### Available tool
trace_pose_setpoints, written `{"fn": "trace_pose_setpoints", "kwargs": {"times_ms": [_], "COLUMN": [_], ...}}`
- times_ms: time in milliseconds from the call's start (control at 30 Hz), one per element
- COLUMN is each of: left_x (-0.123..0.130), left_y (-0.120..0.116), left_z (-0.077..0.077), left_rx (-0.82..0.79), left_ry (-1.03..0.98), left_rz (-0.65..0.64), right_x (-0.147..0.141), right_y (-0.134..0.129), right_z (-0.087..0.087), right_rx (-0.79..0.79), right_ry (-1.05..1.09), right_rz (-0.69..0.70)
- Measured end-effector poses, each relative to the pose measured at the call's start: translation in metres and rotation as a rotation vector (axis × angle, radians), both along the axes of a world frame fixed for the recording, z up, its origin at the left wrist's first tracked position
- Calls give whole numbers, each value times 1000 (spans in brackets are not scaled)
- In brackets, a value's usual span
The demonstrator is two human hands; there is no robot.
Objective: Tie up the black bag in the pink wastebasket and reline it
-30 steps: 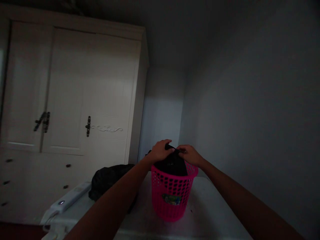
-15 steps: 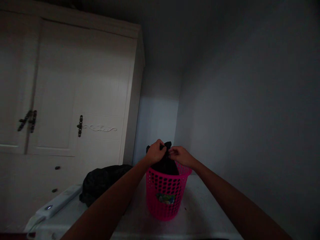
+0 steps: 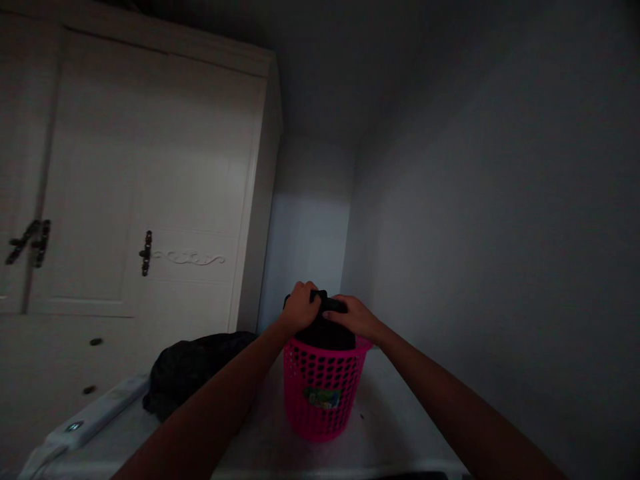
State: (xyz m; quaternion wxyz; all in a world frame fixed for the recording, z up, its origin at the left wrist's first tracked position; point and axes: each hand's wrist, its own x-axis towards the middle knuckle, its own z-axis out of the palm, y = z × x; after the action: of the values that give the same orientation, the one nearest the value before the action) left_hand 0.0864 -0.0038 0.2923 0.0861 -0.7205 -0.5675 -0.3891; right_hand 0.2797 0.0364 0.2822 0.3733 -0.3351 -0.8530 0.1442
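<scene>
A pink perforated plastic basket (image 3: pixel 320 393) with a small green label stands upright on the white surface. Inside it, and rising above its rim, is a black plastic bag (image 3: pixel 327 335). My left hand (image 3: pixel 301 308) is closed on the bag's upper part at the basket's left. On the other side my right hand (image 3: pixel 354 315) curls its fingers and thumb round the bag's top. Both hands are above the rim, close together. Whatever lies within the bag is hidden.
Another black bag (image 3: pixel 185 367) lies left of the basket, partly behind my left forearm. A white power strip (image 3: pixel 95 413) runs along the surface's left edge. Behind stands a white wardrobe (image 3: pixel 200 167) with dark handles, and a grey wall (image 3: pixel 475 200) rises at the right.
My right hand has moved in from the bag's side and now grips its top. The bag's bunched top sits lower and wider. The whole view has shifted slightly.
</scene>
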Motion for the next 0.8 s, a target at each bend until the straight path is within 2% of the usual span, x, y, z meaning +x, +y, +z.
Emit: {"fn": "trace_pose_setpoints", "kwargs": {"times_ms": [100,167,300,400,533,600,700,800], "left_x": [4,5,7,6,-3,-8,-16,-25], "left_y": [-7,-13,-16,-9,4,7,5,-6], "left_z": [3,4,4,3,-2,-3,0,8], "left_rx": [5,-4,22,-42,-136,-127,-76,-44], "left_ry": [111,205,270,70,-203,-262,-348,-631], "left_rz": [-43,-12,37,-22,21,58,54,-3], "right_x": [0,3,4,4,8,9,11,21], "right_y": [-2,-2,-2,1,8,10,8,0], "right_z": [-2,-4,-7,-7,-7,-5,0,6], "right_rx": [68,58,62,10,-60,-68,-89,-62], "right_ry": [-72,-87,17,143,272,350,403,392], "right_rz": [-65,-119,-143,-153,-371,-450,-490,-513]}}
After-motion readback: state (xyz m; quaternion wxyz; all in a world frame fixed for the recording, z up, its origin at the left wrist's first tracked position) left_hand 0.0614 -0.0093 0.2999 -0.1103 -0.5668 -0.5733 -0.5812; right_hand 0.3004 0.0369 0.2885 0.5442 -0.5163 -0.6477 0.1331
